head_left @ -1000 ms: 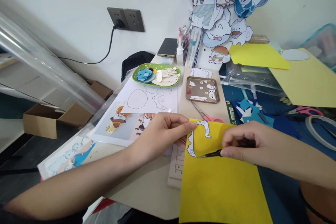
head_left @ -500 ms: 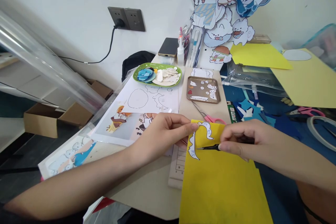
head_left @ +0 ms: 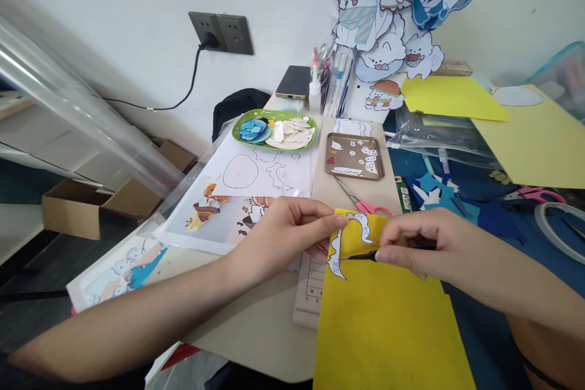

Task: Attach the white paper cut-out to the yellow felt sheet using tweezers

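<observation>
2 bare hands work at the near edge of the bench (head_left: 256, 341); the left hand (head_left: 283, 234) has its grip closed in a pinch on the top left corner of the yellow felt sheet (head_left: 384, 329), thumb and fingers pressed against the corner where a white paper pattern (head_left: 340, 250) lies on the felt; the right hand (head_left: 425, 241) has its grip closed around small black scissors (head_left: 361, 256), of which only the thin dark blades show, pointing left and touching the felt just beside the pattern's inner edge; how far the blades stand apart cannot be told.

The yellow felt sheet lies partly on the bench and partly over its near edge, its upper corner raised between both hands; the white pattern curves along the sheet's top and left edges.

Behind the hands, pink-handled scissors (head_left: 365, 202) lie on the bench, near a brown metal tray (head_left: 329, 166) holding small white cut-outs; a green plate (head_left: 237, 128) with blue and cream pieces sits left of the tray; white outline sheets (head_left: 260, 170) lie in front of the plate; a phone (head_left: 292, 81) rests at the far edge; cartoon cut-out figures (head_left: 379, 42) stand against the wall.
</observation>
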Tool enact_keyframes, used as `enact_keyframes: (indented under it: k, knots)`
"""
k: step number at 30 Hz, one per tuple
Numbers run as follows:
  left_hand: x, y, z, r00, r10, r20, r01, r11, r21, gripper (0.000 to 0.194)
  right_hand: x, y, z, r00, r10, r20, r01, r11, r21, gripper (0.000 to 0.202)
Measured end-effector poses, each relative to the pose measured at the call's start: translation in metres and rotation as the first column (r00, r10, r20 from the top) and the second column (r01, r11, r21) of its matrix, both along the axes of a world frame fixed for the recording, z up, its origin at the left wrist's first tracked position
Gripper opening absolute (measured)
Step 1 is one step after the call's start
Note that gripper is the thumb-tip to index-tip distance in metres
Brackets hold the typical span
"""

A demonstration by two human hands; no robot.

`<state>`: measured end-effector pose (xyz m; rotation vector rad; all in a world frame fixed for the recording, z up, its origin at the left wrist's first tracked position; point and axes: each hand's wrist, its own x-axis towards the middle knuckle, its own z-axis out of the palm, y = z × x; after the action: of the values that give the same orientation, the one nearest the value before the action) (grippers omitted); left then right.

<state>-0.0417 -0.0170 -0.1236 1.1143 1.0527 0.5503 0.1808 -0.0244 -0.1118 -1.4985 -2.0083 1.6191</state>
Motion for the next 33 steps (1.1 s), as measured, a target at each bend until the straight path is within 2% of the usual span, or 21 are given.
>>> enact_keyframes:
  k: [14,33]
  knots:
    - [0.0004,-0.0005,-0.0037,0.996,-0.02,0.089,0.022,1.0,-0.02,0.018,0.0005,0.0021,0.0006,0.999,0.042,0.006,-0.042,0.999,0.022,0.035]
    - [-0.0001,0.0,-0.0032,0.998,-0.024,0.054,0.026,0.999,-0.035,0.019,0.0009,0.0023,-0.0017,0.997,0.067,0.035,-0.069,0.996,0.06,0.035]
